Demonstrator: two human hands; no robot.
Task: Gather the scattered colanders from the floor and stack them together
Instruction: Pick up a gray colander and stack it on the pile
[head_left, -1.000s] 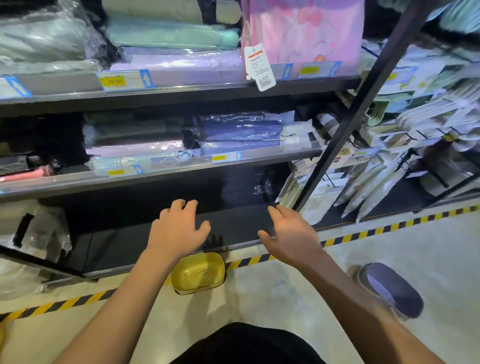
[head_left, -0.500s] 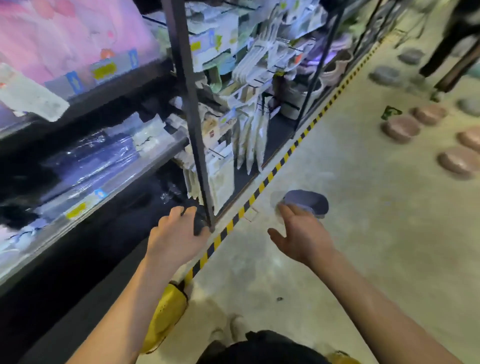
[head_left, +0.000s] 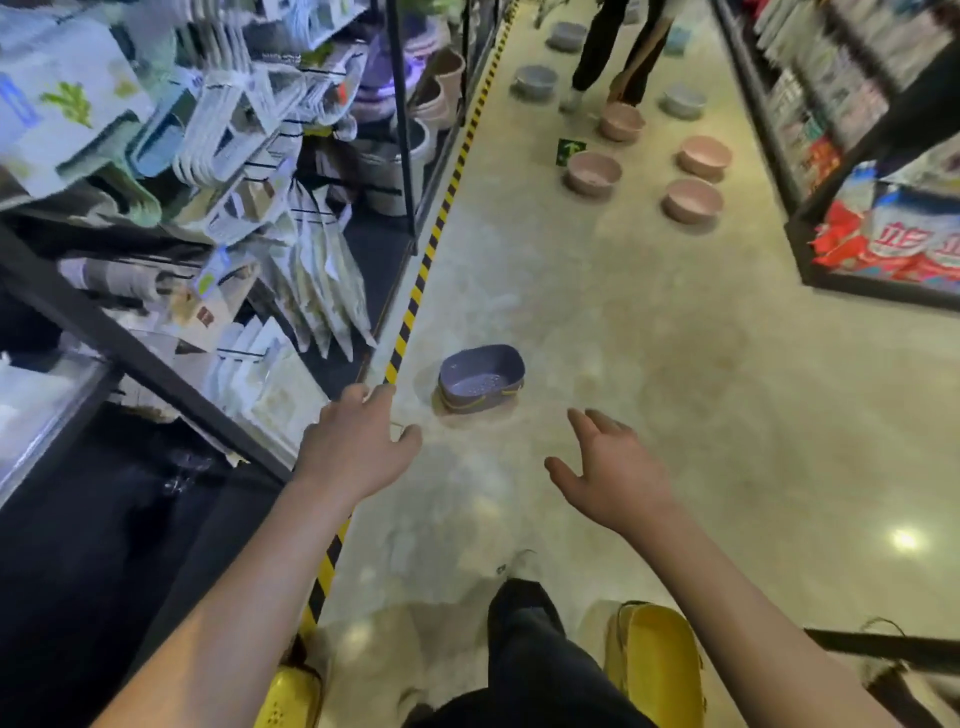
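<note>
**View swings down the aisle; purple colander now the nearest target**

Down on the aisle floor, just ahead of both outstretched arms, a purple colander (head_left: 480, 378) is sitting upright beside the yellow-and-black floor tape (head_left: 415, 296). A second ago the head was facing the shelving (head_left: 249, 208) with a yellow colander directly below the hands; now the gaze is pointing along the aisle, and two yellow colanders are lying close to the person's legs, one at the left (head_left: 291, 699) and one at the right (head_left: 654, 660). Neither hand is holding anything. The left hand (head_left: 358, 452) is hanging palm-down with fingers loosely curled, and the right hand (head_left: 613, 467) is reaching with fingers spread wide, both short of the purple colander and not touching it. Farther off, pink colanders (head_left: 693, 200) and grey colanders (head_left: 537, 80) are lying scattered, near another person's legs (head_left: 618, 47). Nothing appears stacked yet, so gathering is barely underway; the turn suggests the purple one is being chosen first.
</note>
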